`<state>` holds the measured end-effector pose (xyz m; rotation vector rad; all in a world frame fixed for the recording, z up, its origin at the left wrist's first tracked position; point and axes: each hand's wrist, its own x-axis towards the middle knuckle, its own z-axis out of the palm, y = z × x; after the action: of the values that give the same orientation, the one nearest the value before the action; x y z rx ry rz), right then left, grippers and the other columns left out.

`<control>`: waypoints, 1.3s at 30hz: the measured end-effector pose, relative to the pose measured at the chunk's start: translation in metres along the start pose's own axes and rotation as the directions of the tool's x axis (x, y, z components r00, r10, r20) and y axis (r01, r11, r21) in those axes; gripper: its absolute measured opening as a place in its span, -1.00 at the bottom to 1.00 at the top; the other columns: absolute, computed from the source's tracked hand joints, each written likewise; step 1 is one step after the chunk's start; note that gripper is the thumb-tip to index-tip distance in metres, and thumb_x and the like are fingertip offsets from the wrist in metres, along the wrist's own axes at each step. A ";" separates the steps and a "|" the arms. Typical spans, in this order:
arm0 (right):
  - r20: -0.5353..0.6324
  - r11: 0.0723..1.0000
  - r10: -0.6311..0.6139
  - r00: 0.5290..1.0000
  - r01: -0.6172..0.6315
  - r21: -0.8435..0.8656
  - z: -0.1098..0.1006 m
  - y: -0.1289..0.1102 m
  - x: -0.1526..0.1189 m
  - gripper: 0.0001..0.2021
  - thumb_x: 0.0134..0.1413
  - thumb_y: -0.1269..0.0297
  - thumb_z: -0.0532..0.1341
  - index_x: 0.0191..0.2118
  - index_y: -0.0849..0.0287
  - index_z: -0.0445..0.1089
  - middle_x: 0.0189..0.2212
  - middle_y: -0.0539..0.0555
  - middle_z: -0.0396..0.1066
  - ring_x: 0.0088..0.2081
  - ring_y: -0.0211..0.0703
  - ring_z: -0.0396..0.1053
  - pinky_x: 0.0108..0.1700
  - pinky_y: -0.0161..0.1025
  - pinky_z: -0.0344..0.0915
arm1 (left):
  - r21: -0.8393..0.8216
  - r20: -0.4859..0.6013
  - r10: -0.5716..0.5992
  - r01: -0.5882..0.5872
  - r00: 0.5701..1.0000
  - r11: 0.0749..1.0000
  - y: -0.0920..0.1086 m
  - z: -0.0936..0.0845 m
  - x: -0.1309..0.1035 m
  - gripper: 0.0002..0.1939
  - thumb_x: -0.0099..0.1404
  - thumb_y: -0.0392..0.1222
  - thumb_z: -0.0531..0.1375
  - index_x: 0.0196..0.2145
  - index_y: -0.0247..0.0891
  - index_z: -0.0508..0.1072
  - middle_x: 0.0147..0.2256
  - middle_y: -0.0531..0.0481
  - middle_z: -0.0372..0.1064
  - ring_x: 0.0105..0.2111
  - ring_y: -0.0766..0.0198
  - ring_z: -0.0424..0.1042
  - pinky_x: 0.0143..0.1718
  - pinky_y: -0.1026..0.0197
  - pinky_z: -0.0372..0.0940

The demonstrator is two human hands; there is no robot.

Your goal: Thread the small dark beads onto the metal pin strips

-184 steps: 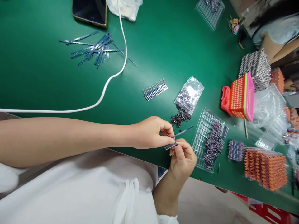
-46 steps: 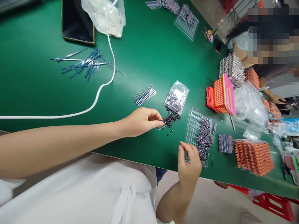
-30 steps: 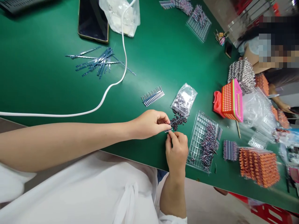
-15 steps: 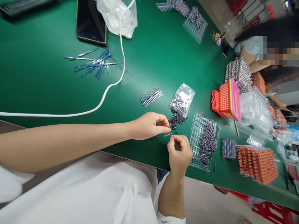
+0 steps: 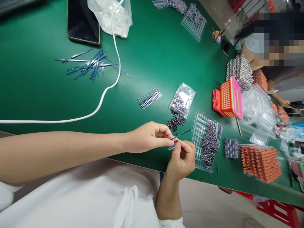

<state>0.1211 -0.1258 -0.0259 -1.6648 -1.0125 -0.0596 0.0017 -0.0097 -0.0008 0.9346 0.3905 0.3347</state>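
My left hand (image 5: 152,136) pinches a thin blue metal strip (image 5: 184,133) whose free end points to the upper right. Small comb-like metal pins (image 5: 171,147) show under its fingertips. My right hand (image 5: 181,161) is closed, thumb and forefinger together right at the strip, with a tiny dark bead-like part (image 5: 177,141) at the tips. Just beyond the hands, more dark bead-like parts (image 5: 175,122) spill in a pile from a clear plastic bag (image 5: 182,99). A finished-looking row of pins on a blue strip (image 5: 149,97) lies farther left.
Loose blue strips (image 5: 92,65) lie under a white cable (image 5: 104,98). A clear tray (image 5: 198,139) with pinned parts is right of my hands. Beyond stand orange stacks (image 5: 260,163), a pink-red basket (image 5: 231,98) and another person's arm (image 5: 276,95). A phone (image 5: 83,22) lies at the back left.
My right hand has moved up to the strip and now meets my left hand's fingertips. The left hand has shifted slightly down, away from the bead pile. The whole view has shifted a little.
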 end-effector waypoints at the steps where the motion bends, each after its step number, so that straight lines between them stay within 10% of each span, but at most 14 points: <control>1: 0.011 0.999 -0.016 1.000 0.016 -0.030 -0.001 0.000 0.000 -0.94 0.13 0.41 0.29 -0.26 0.13 0.44 -0.34 0.01 0.38 -0.29 -0.26 0.40 -0.33 -0.27 0.40 | 0.014 -0.004 0.006 -0.006 1.000 1.000 0.000 0.001 -0.001 -0.86 0.21 -0.21 0.32 -0.32 -0.33 0.46 -0.28 -0.05 0.55 -0.21 0.23 0.52 -0.01 0.08 0.37; 8: 0.091 0.995 -0.081 0.993 0.086 -0.045 -0.007 0.002 0.003 -0.89 0.16 0.43 0.26 -0.19 0.11 0.41 -0.31 0.01 0.39 -0.27 -0.24 0.42 -0.29 -0.23 0.45 | 0.240 0.003 0.045 -0.044 0.999 0.970 0.004 0.000 -0.004 -0.84 0.23 -0.17 0.29 -0.29 -0.33 0.49 -0.18 -0.14 0.55 -0.12 0.14 0.52 0.04 0.02 0.36; 16: 0.195 0.887 -0.344 0.918 0.386 -0.252 -0.017 0.003 0.008 -0.79 0.12 0.49 0.30 -0.15 0.07 0.44 -0.30 0.00 0.47 -0.29 -0.25 0.47 -0.25 -0.24 0.46 | 0.089 0.012 -0.021 0.020 1.000 0.996 0.004 -0.002 -0.001 -0.86 0.22 -0.20 0.29 -0.31 -0.32 0.46 -0.26 -0.07 0.54 -0.20 0.21 0.51 -0.05 0.10 0.38; 26: 0.128 0.872 -0.371 0.920 0.393 -0.292 -0.013 0.006 0.003 -0.77 0.08 0.52 0.34 -0.15 0.14 0.44 -0.34 0.02 0.51 -0.31 -0.24 0.48 -0.27 -0.25 0.46 | 0.077 0.030 -0.012 0.010 0.999 0.997 0.001 -0.002 -0.001 -0.86 0.24 -0.20 0.30 -0.30 -0.32 0.46 -0.23 -0.08 0.56 -0.16 0.21 0.53 0.02 0.08 0.37; 39: 0.124 0.940 -0.249 0.961 0.270 -0.208 -0.014 0.014 -0.001 -0.84 0.14 0.47 0.30 -0.19 0.10 0.40 -0.31 0.01 0.50 -0.30 -0.24 0.50 -0.30 -0.23 0.49 | 0.524 0.062 0.159 -0.168 0.985 0.835 0.009 -0.001 -0.005 -0.88 0.31 -0.20 0.21 -0.27 -0.30 0.50 -0.17 -0.13 0.59 -0.14 0.20 0.55 -0.07 0.16 0.40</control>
<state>0.1355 -0.1380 -0.0316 -1.7384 -1.3361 -0.2807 -0.0042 -0.0064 0.0075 1.5197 0.3961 0.3838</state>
